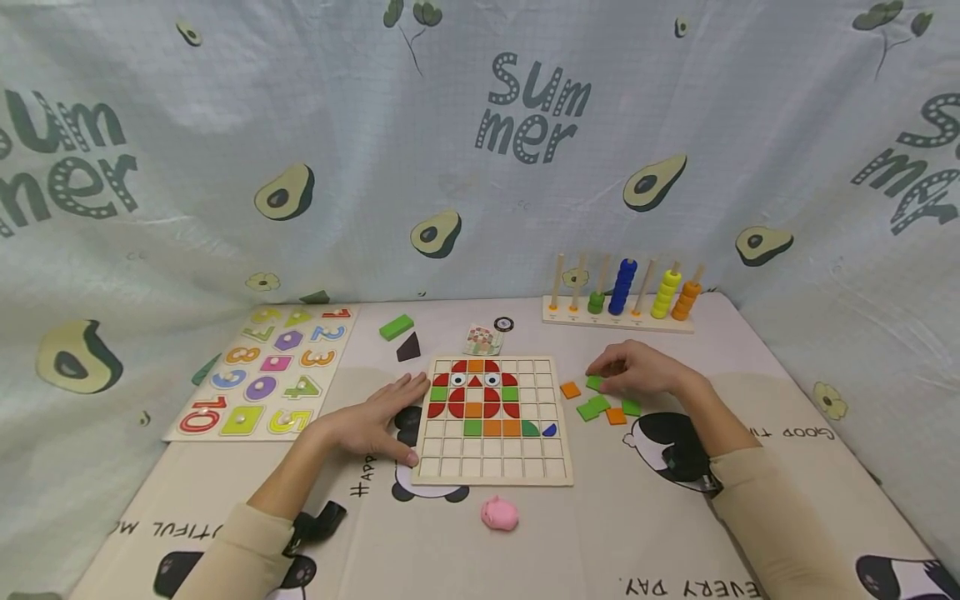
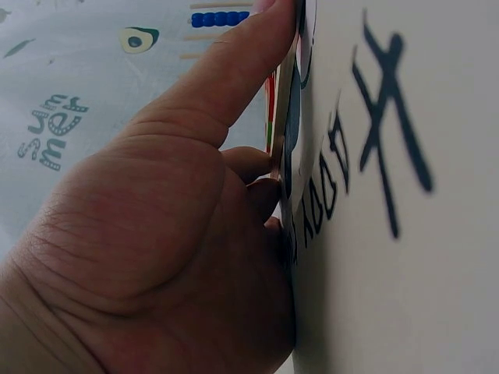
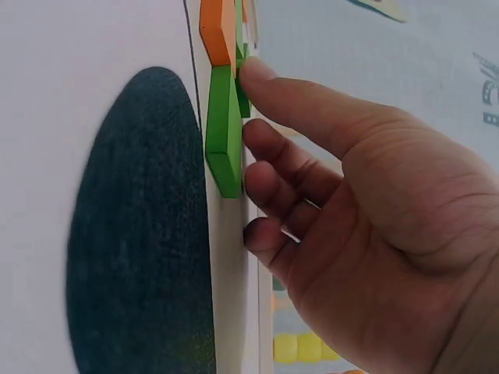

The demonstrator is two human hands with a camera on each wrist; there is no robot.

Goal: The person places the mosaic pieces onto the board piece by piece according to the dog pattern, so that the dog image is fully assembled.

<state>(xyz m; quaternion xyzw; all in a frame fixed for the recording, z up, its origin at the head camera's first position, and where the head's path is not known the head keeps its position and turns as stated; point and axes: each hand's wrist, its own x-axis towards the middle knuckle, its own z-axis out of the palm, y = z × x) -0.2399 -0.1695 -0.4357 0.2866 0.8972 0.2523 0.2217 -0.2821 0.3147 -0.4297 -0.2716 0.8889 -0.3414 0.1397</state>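
Observation:
A wooden grid board (image 1: 495,475) lies on the table with red, green and orange pieces forming an owl-like picture. My left hand (image 1: 372,419) rests flat at its left edge, fingers spread and thumb touching the lower corner. In the left wrist view the palm of the left hand (image 2: 171,226) stands close to the tablecloth. To the right of the board, my right hand (image 1: 637,368) pinches a green square tile (image 1: 595,382) between thumb and fingertips, low at the table. Other green tiles (image 1: 589,411) and orange tiles (image 1: 616,416) lie beside it; the right wrist view shows a green tile (image 3: 224,132) near the thumb.
A pattern card (image 1: 482,340) and a round black-and-white disc (image 1: 504,324) lie behind the board. A bead counting rack (image 1: 618,321) stands at the back right. Left are a number puzzle (image 1: 262,371), a green block (image 1: 396,327) and a dark wedge (image 1: 408,347). A pink pig (image 1: 499,513) sits in front.

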